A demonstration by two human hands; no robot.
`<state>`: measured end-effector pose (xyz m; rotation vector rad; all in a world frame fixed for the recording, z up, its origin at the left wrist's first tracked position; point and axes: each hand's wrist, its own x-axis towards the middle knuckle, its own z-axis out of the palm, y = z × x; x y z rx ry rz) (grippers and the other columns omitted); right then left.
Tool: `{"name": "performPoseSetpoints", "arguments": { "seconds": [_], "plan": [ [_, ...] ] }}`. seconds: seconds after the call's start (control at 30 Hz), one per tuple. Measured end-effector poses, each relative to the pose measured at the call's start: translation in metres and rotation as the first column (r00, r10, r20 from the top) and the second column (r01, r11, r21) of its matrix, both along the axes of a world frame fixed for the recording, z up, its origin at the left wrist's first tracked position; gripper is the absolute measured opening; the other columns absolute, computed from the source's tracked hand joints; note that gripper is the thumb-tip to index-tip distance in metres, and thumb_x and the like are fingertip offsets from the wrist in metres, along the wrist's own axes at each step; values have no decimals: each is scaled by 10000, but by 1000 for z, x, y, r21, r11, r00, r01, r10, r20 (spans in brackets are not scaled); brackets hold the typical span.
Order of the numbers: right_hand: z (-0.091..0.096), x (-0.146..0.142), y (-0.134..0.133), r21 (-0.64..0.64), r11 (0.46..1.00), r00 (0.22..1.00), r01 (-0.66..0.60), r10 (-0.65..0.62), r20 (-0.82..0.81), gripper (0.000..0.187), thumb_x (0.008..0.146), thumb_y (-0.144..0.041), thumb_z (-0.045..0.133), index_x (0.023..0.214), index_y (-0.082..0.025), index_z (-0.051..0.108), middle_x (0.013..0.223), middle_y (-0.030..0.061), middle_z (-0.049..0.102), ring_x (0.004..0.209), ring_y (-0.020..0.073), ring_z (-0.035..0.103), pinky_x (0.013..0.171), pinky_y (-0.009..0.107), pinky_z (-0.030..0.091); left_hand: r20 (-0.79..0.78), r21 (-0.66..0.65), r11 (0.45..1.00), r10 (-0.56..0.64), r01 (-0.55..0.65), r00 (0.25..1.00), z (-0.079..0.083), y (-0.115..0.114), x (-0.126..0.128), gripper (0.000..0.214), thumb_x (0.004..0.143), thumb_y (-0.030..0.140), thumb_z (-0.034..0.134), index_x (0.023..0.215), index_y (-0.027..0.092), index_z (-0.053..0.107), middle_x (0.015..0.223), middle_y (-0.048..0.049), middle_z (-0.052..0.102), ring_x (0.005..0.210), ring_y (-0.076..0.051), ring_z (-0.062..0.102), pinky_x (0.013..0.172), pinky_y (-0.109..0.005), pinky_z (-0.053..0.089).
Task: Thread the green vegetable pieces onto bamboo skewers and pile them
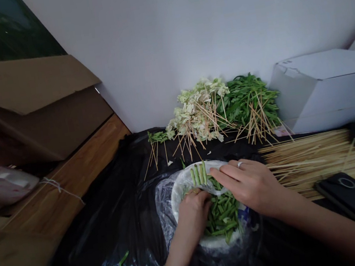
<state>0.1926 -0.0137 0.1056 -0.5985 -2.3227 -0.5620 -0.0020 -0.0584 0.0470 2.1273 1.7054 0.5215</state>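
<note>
A white bowl point(177, 191) lined with clear plastic holds many cut green bean pieces point(222, 215). Over its far side, several bean pieces stand side by side in a short row point(199, 174). My right hand point(251, 182), with a ring on one finger, reaches in from the right and its closed fingertips meet the right end of that row. Any stick through the row is hidden. My left hand point(194, 209) is over the bowl's left part, just below the row. Its fingers are curled together, and what they hold is hidden.
Skewered pale leafy pieces point(202, 106) and skewered green leaves point(249, 99) lie along the wall. Bare wooden skewers point(316, 158) and a dark phone point(352, 195) are at the right, near a white box point(332, 90). Black plastic point(116, 214) covers the surface; a cardboard box point(36, 115) stands left.
</note>
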Motion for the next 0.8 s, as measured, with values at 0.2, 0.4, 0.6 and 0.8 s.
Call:
{"name": "performPoseSetpoints", "arguments": {
  "seconds": [0.2,0.4,0.6,0.8],
  "plan": [
    [3,5,2,-23,999,999,32,-33,-17,269,936,-74,440,1132,-92,624,758,28,581,662,150,467,608,318,329,623,-206,979,128,4,772,31,-7,-31,100,778,202,728,868,208,771,801,-31,743,743,-173,641,723,-292,491],
    [3,4,-2,-43,999,997,9,-12,-71,281,930,-61,442,1144,-90,622,780,35,595,666,148,479,613,319,348,923,-382,915,385,-128,4,34,-2,-36,316,655,259,865,941,158,777,799,-21,738,660,-69,617,651,-151,505],
    [1,-2,-6,-14,999,997,-40,39,-70,277,925,-66,446,1132,-69,629,780,41,603,655,152,500,605,322,371,834,-450,888,455,94,-313,33,-3,-26,252,695,166,839,931,138,757,792,-12,699,655,-50,602,589,-117,506],
    [-1,-5,-7,7,1000,998,-29,29,-56,282,919,-66,433,1105,-70,645,727,28,579,627,152,507,584,319,374,820,-453,885,462,109,-337,37,-5,-22,203,731,160,812,922,130,751,801,-19,684,658,-52,594,589,-117,511]
  ]
}}
